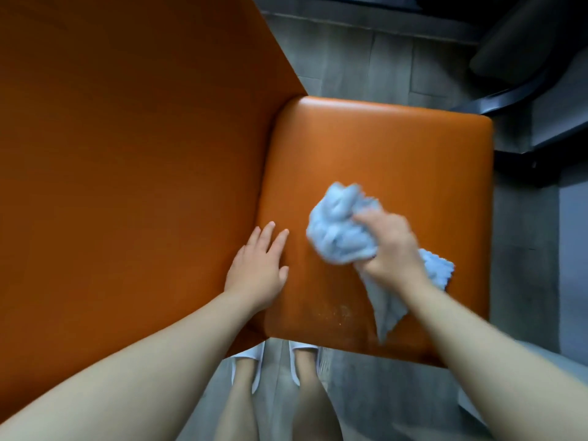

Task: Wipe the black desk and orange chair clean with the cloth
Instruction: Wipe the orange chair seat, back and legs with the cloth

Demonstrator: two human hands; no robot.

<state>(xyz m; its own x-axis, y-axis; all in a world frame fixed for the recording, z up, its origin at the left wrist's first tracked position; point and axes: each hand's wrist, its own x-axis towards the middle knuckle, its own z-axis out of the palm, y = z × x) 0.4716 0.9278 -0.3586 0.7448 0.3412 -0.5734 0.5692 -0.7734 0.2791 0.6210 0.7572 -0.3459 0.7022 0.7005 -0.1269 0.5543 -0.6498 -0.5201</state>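
Note:
The orange chair fills most of the view: its padded seat point(381, 148) lies at centre right and its tall backrest point(127, 154) spreads across the left. My right hand point(389, 246) is closed on a bunched light-blue cloth point(337, 227) and presses it onto the seat; a loose corner of the cloth trails toward me. My left hand point(259, 265) lies flat with fingers apart at the seam where seat meets backrest. Pale specks show on the seat near its front edge. The black desk is not clearly in view.
Grey floor point(366, 58) surrounds the chair. Dark black furniture parts point(525, 58) stand at the upper right, close to the seat's far corner. My feet in white slippers point(248, 364) stand right under the seat's near edge.

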